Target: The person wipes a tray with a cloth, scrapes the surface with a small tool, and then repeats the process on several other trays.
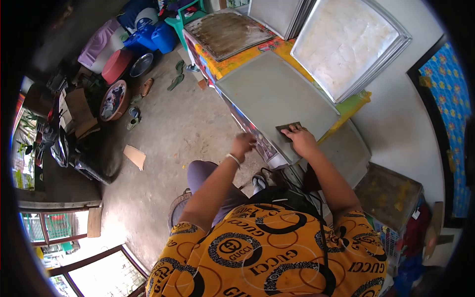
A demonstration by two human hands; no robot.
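A flat grey metal sheet (267, 89) lies on the cloth-covered table, its near corner toward me. On its lower right part, my right hand (301, 139) presses down on a small dark square pad (290, 130), fingers bent over its edge. The pad could be a scouring pad or sandpaper; I cannot tell which. Just off the sheet's left edge, my left hand (242, 147) hangs in the air beside the table, fingers loosely curled and apart, with nothing visible in them.
A brown-stained sheet (227, 32) lies at the table's far end. Silvery trays (346, 44) lean on the wall at right. More sheets (388, 190) are stacked low at right. Basins (115, 99), slippers (175, 81), cardboard (134, 157) and a motorcycle (62, 148) occupy the floor at left.
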